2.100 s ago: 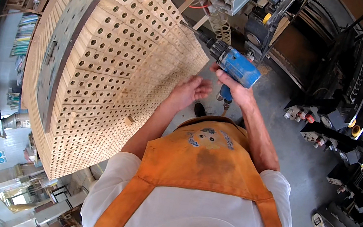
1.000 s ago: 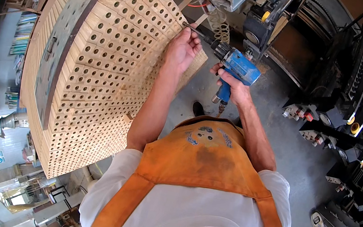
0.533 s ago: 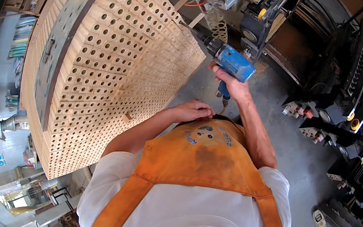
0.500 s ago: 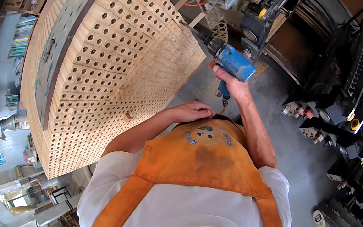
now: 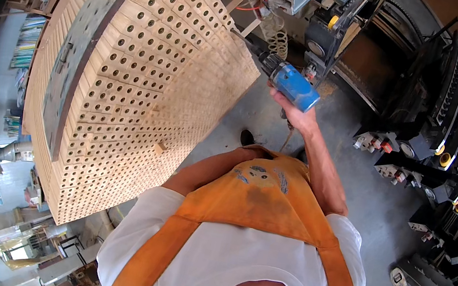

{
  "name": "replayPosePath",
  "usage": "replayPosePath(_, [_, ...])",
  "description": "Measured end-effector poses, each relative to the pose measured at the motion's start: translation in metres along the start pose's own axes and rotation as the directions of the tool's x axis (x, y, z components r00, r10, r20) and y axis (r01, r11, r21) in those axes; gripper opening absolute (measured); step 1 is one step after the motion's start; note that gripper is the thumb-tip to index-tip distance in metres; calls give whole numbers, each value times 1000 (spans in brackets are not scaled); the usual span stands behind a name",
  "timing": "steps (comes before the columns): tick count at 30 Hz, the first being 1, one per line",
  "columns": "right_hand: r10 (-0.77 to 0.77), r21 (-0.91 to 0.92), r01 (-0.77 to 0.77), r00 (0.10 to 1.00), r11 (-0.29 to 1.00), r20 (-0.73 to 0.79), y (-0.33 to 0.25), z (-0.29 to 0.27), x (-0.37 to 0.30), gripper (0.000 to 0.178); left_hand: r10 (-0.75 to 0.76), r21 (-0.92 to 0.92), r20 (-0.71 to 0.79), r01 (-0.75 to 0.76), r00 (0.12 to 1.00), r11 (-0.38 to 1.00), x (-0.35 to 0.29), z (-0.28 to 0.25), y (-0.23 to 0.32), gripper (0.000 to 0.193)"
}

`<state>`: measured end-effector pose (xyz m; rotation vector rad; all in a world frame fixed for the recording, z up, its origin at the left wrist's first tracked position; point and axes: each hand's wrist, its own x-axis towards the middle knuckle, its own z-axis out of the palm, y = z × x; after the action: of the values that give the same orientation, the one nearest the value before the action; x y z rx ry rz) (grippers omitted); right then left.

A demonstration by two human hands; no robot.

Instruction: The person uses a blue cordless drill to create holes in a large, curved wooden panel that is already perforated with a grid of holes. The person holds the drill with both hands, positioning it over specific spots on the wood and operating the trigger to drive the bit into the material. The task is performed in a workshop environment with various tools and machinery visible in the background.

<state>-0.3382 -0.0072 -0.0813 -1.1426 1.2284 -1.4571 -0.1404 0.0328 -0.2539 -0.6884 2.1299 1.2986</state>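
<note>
Item 1: right hand [image 5: 298, 117], the working grip, fingers wrapped round the handle of a blue power drill [image 5: 294, 86].

Item 2: said drill. Body directly above the grip; chuck [image 5: 270, 62] up and left of it; long dark bit [image 5: 246, 40] beyond, on the same slanting axis. Tip at the far right-hand edge of the wooden stack; contact cannot be told.

Item 3: wooden stack [image 5: 154, 65], pale, its face set with rows of dark-ringed holes. Lies left of the grip, face turned toward it, well apart from the fingers; only the bit bridges the gap.

Item 4: left hand, hidden at the apron [image 5: 266, 208]; its state cannot be told. Left forearm [image 5: 215, 170] lies below and left of the grip. Right hand the nearer to the drill.

Item 5: small wood block [image 5: 161, 147], against the holed face, down and left of the grip.
</note>
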Motion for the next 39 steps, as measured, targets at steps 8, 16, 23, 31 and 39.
replayPosePath(8, [257, 335, -246, 966, 910, 11, -7, -21, -6, 24, -69, -132, 3, 69, 998, 989, -5, 11, -5, 40])
replayPosePath(16, [356, 426, -287, 930, 858, -90, 12, -34, -44, 26, -175, -561, 96, 199, 980, 804, -62, 3, -7, 40])
replayPosePath(23, [422, 458, -310, 892, 833, -163, 18, -62, -71, 26, -260, -822, 186, 295, 947, 487, -142, 7, -8, 40])
replayPosePath(31, [402, 453, -266, 885, 851, -235, 18, -95, -92, 24, -251, -873, 140, 239, 958, 426, -134, 10, 9, 41])
replayPosePath(39, [422, 402, -299, 868, 865, -261, 22, -104, -116, 24, -166, -898, 86, 148, 982, 415, -96, 12, 32, 41])
